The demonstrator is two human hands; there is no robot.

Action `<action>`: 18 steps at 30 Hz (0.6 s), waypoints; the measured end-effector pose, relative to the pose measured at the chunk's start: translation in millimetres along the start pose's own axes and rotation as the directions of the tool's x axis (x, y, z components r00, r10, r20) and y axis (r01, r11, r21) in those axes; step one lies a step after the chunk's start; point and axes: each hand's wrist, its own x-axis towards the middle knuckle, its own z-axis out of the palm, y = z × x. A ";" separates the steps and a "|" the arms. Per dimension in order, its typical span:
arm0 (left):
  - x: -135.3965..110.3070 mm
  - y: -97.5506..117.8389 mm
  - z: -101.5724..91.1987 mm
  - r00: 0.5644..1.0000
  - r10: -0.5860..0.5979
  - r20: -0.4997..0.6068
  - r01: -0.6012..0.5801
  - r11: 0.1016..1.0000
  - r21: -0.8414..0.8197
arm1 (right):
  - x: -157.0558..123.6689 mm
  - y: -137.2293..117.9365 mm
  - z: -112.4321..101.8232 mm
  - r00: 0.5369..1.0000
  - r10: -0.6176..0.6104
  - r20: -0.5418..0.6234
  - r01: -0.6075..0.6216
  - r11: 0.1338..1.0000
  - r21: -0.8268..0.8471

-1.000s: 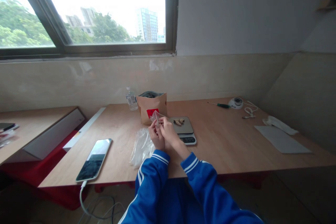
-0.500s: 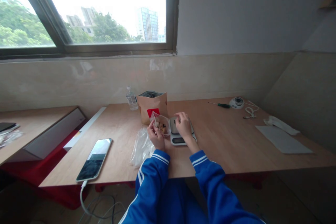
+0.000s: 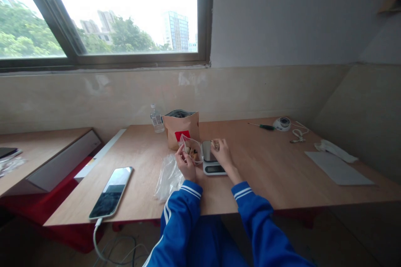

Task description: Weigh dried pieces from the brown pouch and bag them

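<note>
Just left of the scale (image 3: 211, 157), my left hand (image 3: 186, 164) pinches a small clear bag (image 3: 193, 149) open. My right hand (image 3: 222, 153), over the scale, grips what looks like snack pieces (image 3: 215, 144).

A phone (image 3: 110, 192) is lying plugged in well left of the fingers, with loose clear plastic (image 3: 168, 176) just beside them. A brown pouch (image 3: 181, 127) and a small bottle (image 3: 156, 118) are standing beyond. A screwdriver (image 3: 262, 126) and paper sheet (image 3: 338, 169) are sitting far right.
</note>
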 end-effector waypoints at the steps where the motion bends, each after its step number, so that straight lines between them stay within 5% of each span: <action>1: 0.3 -2.3 0.1 1.000 0.002 0.001 -0.002 1.000 0.005 | 0.2 -10.7 -2.8 0.998 0.006 -0.056 -0.001 0.995 0.102; 3: 1.0 -6.9 0.1 1.000 0.009 -0.005 -0.009 1.000 0.005 | 0.9 -36.7 -8.1 0.994 0.014 -0.108 0.018 0.958 0.285; 6: 1.7 -11.6 -0.1 1.000 -0.011 -0.021 0.011 1.000 -0.023 | 1.8 -73.7 -11.0 0.995 0.014 0.101 -0.063 0.861 0.504; 9: 1.9 -12.0 -0.4 0.998 -0.052 -0.032 0.051 0.998 -0.036 | 1.0 -93.3 -3.9 0.939 0.109 0.327 -0.275 0.808 0.521; 12: 1.9 -9.5 -0.6 0.998 -0.058 -0.041 0.056 0.998 -0.032 | -0.9 -98.6 8.7 0.890 0.283 0.357 -0.439 0.742 0.507; 14: 1.9 -8.3 -0.5 0.998 -0.048 -0.047 0.046 0.999 -0.027 | -1.7 -100.1 15.5 0.863 0.331 0.382 -0.505 0.598 0.623; 16: 2.1 -7.9 -0.5 0.998 -0.046 -0.051 0.044 0.999 -0.031 | -2.3 -101.1 18.9 0.835 0.263 0.483 -0.550 0.399 0.734; 18: 2.4 -7.7 -0.5 0.997 -0.057 -0.052 0.055 0.998 -0.041 | -3.6 -100.3 19.1 0.810 0.162 0.563 -0.585 0.299 0.754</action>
